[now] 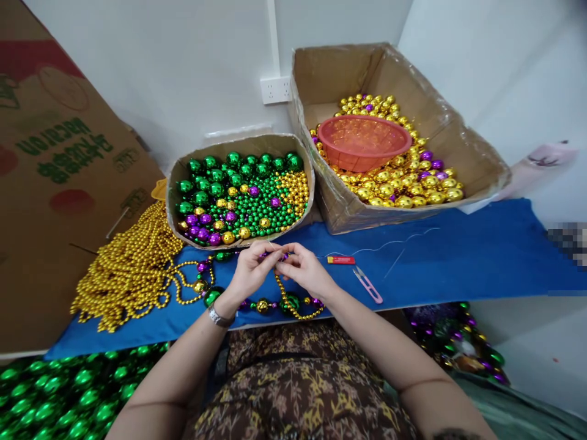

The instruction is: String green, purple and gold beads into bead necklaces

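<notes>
My left hand [253,269] and my right hand [306,269] meet in the middle of the head view, fingertips pinched together. Between them is part of a bead garland [262,305], with small purple beads showing at the fingers. A strand of small gold beads [287,298] hangs from the fingertips and loops over the cloth. Larger green, gold and purple balls of the garland lie on the cloth below and left of my hands. Thin thread [367,249] trails off to the right. Close to my right hand are a red lighter [341,260] and pink thread snips [368,285].
A carton of green, gold and purple beads [238,183] stands behind my hands. Right of it, a bigger carton [339,214] holds gold balls and a red plastic basket [362,156]. Gold bead strands [128,263] pile up at left on the blue cloth [481,256].
</notes>
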`<state>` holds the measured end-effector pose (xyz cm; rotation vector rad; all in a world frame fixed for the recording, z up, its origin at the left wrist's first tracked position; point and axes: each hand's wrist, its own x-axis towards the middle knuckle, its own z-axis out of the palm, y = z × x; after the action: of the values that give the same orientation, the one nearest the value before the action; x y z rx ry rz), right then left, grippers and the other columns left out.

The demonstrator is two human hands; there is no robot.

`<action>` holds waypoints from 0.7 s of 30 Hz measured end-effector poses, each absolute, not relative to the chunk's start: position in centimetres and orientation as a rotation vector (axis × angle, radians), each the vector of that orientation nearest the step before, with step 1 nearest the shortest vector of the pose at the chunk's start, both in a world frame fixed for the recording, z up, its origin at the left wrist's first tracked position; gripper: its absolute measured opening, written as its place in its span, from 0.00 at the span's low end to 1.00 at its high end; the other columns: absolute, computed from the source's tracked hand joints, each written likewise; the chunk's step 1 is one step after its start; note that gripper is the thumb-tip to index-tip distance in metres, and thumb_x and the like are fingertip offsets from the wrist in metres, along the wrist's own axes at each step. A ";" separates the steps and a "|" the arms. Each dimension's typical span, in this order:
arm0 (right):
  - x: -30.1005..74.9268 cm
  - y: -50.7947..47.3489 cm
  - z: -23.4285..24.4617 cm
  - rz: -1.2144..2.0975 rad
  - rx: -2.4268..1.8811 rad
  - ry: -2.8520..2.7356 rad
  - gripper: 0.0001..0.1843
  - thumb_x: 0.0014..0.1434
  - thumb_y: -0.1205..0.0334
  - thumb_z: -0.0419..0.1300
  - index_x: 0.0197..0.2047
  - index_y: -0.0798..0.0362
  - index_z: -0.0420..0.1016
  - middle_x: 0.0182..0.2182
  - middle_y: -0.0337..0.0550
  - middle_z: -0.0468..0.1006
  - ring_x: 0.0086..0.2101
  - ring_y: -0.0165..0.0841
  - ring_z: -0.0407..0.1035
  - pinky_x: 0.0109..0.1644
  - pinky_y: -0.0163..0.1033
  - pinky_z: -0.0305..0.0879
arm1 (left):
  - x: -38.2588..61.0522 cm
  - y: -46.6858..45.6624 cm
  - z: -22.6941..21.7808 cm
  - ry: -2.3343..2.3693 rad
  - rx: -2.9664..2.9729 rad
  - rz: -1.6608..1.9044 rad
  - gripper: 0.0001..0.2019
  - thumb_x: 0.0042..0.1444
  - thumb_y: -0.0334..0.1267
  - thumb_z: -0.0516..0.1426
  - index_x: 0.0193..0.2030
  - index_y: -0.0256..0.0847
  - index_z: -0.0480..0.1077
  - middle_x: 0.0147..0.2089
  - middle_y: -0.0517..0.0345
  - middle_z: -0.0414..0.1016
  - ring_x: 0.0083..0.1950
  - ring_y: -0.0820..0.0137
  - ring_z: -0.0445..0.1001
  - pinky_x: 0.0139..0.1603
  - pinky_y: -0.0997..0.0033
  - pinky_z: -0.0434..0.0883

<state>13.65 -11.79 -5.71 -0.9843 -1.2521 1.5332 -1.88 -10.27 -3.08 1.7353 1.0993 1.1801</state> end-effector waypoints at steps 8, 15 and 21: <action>13.2 -11.0 -6.2 1.035 -1.167 -1.570 0.07 0.61 0.60 0.57 0.41 0.50 0.73 0.25 0.35 0.76 0.28 0.30 0.72 0.35 0.35 0.64 | -1.9 -10.6 -3.5 1.050 1.834 1.224 0.06 0.56 0.40 0.60 0.37 0.43 0.78 0.38 0.53 0.76 0.43 0.66 0.73 0.44 0.67 0.72; 15.6 -11.4 -4.7 0.766 -1.139 -1.705 0.09 0.59 0.57 0.62 0.31 0.53 0.75 0.30 0.38 0.71 0.27 0.26 0.65 0.32 0.33 0.60 | -2.2 -10.4 -3.9 1.058 1.810 1.238 0.07 0.58 0.40 0.60 0.39 0.41 0.77 0.39 0.53 0.76 0.39 0.70 0.74 0.37 0.71 0.73; 17.6 -11.3 -3.7 0.853 -1.054 -1.773 0.12 0.58 0.53 0.63 0.30 0.53 0.76 0.30 0.38 0.71 0.27 0.25 0.64 0.31 0.33 0.59 | -1.9 -10.4 -3.5 1.067 1.820 1.226 0.09 0.58 0.41 0.59 0.38 0.39 0.76 0.37 0.54 0.76 0.35 0.72 0.74 0.34 0.73 0.71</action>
<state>17.62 -11.28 -3.65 -1.0543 -1.7731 0.8534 -1.89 -10.40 -3.52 1.8202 1.0666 1.2265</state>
